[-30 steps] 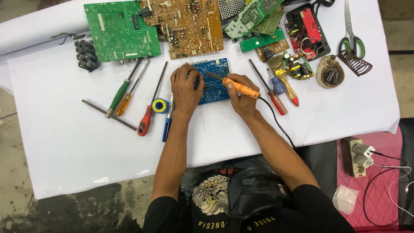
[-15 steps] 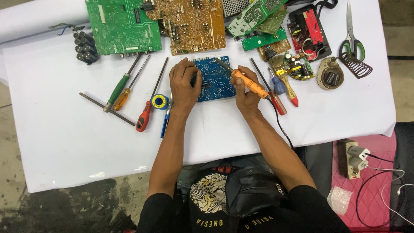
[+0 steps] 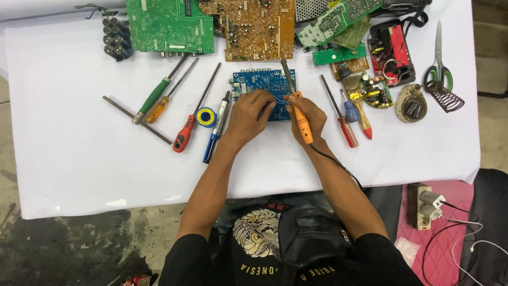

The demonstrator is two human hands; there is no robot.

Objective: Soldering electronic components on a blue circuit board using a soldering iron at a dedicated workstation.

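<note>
The small blue circuit board [image 3: 263,85] lies flat on the bench [image 3: 79,159], directly ahead of both hands. Its near edge is pressed by the left hand [image 3: 250,112], while an orange soldering iron [image 3: 299,115], pointing away over the board, is gripped by the right hand [image 3: 307,117]

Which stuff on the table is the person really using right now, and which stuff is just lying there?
In use:
- left hand, resting on the blue board
- right hand, holding the orange soldering iron

Just lying about:
- green board
- brown board
- scissors
- green screwdriver
- red screwdriver
- solder reel
</note>
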